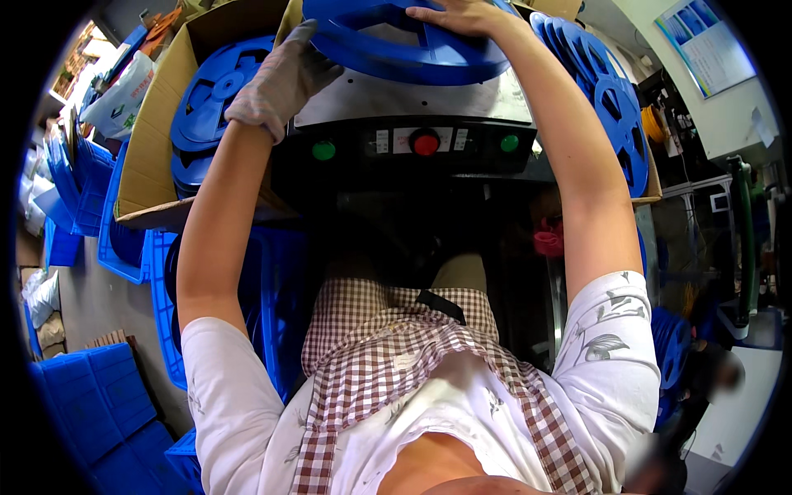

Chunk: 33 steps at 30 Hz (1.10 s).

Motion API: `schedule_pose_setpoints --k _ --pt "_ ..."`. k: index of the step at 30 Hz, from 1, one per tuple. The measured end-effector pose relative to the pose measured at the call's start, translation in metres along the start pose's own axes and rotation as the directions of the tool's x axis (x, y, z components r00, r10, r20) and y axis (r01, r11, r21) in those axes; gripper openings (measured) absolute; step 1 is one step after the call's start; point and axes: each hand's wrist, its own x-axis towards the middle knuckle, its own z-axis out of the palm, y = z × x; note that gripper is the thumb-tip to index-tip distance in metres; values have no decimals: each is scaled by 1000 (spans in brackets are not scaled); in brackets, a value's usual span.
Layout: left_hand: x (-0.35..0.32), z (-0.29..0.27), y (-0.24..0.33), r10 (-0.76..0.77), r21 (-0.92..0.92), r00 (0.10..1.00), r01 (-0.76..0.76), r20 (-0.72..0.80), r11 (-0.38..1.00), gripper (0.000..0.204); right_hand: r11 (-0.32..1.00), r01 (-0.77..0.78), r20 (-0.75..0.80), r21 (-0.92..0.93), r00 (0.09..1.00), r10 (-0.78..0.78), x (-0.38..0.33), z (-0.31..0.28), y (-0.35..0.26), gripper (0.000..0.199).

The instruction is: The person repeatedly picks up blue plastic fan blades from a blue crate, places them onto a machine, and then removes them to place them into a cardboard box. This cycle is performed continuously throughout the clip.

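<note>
A blue plastic reel (450,64) with cut-out windows lies over the light metal top of a machine, at the upper edge of the view. My left hand (285,82), in a pale grey glove, is at the reel's left rim, its fingers closed about the edge. From the right, my bare right hand (466,16) reaches over the reel and grips it, the thumb lying across a spoke. The far fingers of that hand fall partly outside the picture.
Below the reel sits a black control panel (359,142) with a red button (426,143) between two green ones. A cardboard box (153,136) of blue reels (219,95) stands left; more reels (615,103) are stacked right. Blue crates (95,404) occupy the lower left.
</note>
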Motion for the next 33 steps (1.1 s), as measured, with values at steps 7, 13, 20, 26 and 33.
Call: schedule_pose_setpoints --k 7,13,20,26,33 --pt "-115 -22 -38 524 884 851 -224 -29 411 60 920 227 -630 319 776 26 -126 93 89 68" --pt "-96 -64 -88 512 998 856 -63 69 -30 63 854 -104 -392 510 855 339 -164 197 109 79" --pt "-86 -110 -77 497 990 867 33 38 -134 65 845 -105 -443 524 814 376 -176 201 82 72" --pt "-151 -58 -74 604 998 795 -33 60 -55 49 789 -274 -526 550 621 582 -327 216 197 34" --pt "-162 -35 -71 530 970 834 -231 154 81 44 338 -940 -145 47 328 933 -488 302 357 92"
